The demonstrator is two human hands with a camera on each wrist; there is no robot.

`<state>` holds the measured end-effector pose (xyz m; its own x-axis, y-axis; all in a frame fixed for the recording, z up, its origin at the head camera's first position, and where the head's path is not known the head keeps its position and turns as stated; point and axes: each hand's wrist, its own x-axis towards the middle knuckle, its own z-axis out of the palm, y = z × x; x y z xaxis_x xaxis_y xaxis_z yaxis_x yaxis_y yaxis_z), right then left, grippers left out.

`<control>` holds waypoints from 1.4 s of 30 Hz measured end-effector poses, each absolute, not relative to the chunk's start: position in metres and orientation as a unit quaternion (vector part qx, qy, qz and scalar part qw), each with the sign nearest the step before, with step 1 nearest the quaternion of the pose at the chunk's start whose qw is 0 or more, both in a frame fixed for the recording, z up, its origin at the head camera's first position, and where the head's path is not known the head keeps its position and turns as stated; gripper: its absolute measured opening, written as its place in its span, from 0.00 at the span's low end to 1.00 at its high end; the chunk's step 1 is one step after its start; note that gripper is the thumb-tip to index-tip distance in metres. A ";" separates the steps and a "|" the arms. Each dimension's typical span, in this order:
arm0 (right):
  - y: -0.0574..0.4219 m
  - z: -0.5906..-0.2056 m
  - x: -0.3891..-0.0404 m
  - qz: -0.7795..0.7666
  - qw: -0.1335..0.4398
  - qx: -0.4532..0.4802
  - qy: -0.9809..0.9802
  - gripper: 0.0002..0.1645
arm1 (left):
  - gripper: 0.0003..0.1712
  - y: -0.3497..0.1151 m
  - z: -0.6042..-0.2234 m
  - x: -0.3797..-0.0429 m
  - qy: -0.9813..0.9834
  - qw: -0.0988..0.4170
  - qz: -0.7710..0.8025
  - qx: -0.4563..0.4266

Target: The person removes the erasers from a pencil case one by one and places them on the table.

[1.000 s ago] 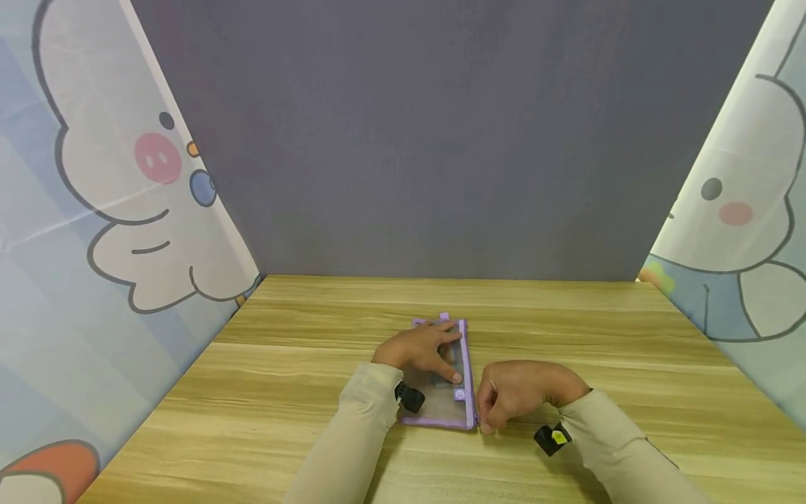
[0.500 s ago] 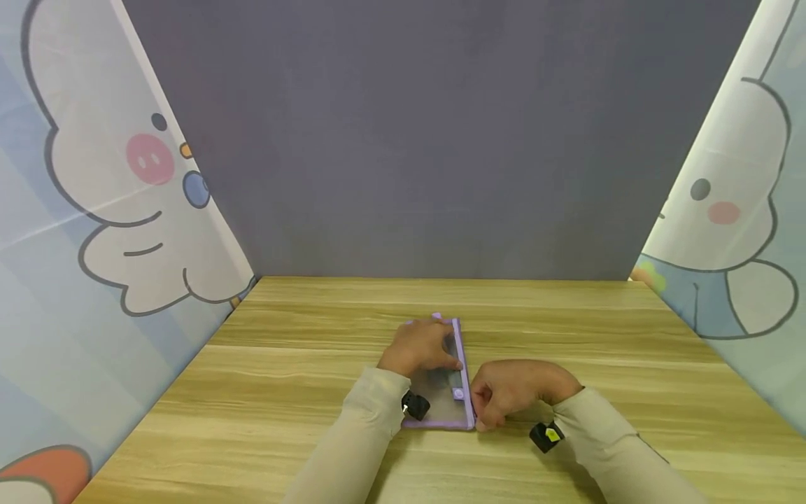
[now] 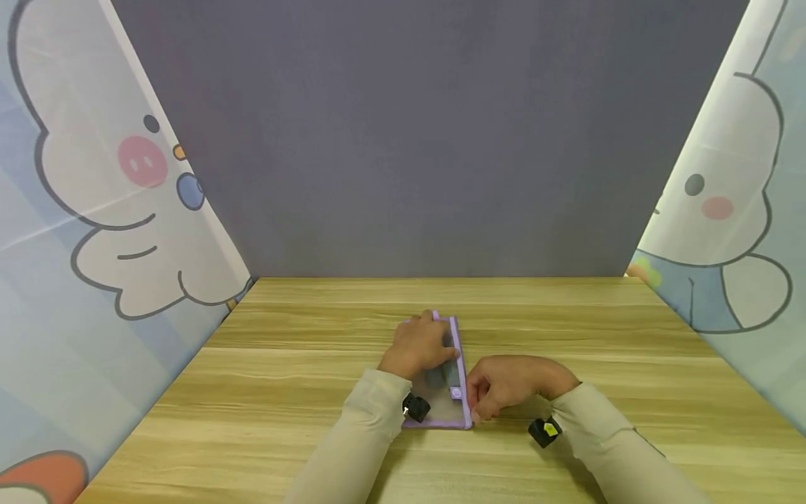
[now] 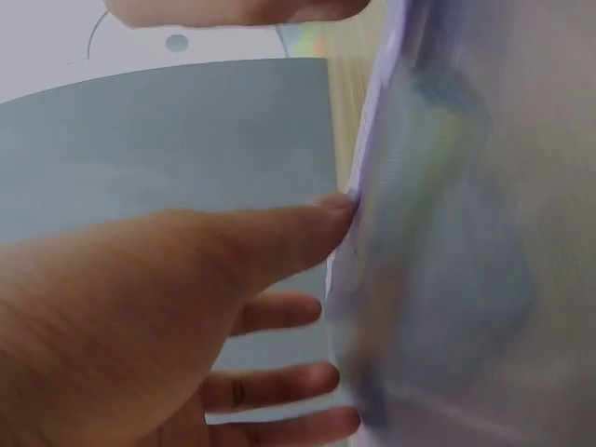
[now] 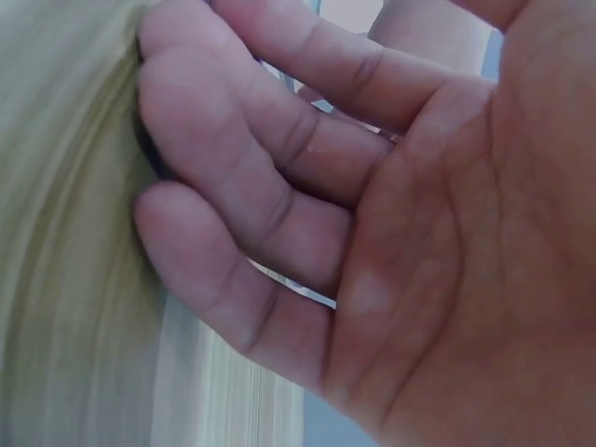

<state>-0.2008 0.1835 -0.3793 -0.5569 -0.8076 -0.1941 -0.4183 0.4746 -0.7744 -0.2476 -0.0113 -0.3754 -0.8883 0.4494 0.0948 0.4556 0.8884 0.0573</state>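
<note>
As LH [image 3: 418, 347] presses pouch [image 3: 442, 383], RH [image 3: 515, 381] curls (at corner [image 3: 467, 423]).

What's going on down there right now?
A person's left grip rests over the far part of a purple-edged pouch lying on the wooden table, its thumb against the right edge. The right grip pinches at the pouch's near right corner, its curled fingers hiding exactly which part. Whether the pouch is open or closed along that edge can't be made out.
</note>
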 end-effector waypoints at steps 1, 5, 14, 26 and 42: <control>0.184 -0.379 -0.201 -0.347 0.280 -0.378 0.811 0.06 | 0.33 -0.012 -0.376 -0.248 -0.970 0.041 -0.035 -0.236; 0.184 -0.377 -0.201 -0.346 0.279 -0.379 0.812 0.05 | 0.31 -0.014 -0.377 -0.249 -0.966 0.036 -0.031 -0.254; 0.184 -0.377 -0.200 -0.348 0.275 -0.361 0.820 0.07 | 0.29 -0.014 -0.377 -0.248 -0.958 0.000 -0.067 -0.279; 0.186 -0.382 -0.205 -0.347 0.238 -0.342 0.840 0.10 | 0.26 -0.016 -0.374 -0.249 -0.944 -0.043 -0.109 -0.309; 0.191 -0.387 -0.212 -0.365 0.176 -0.318 0.857 0.09 | 0.20 -0.016 -0.375 -0.249 -0.942 -0.044 -0.115 -0.312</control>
<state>-0.2122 0.1907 -0.3874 -0.7363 -0.6730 -0.0700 -0.4158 0.5316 -0.7379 -0.2490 -0.0161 -0.3748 -0.8018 0.5975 -0.0105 0.5773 0.7791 0.2442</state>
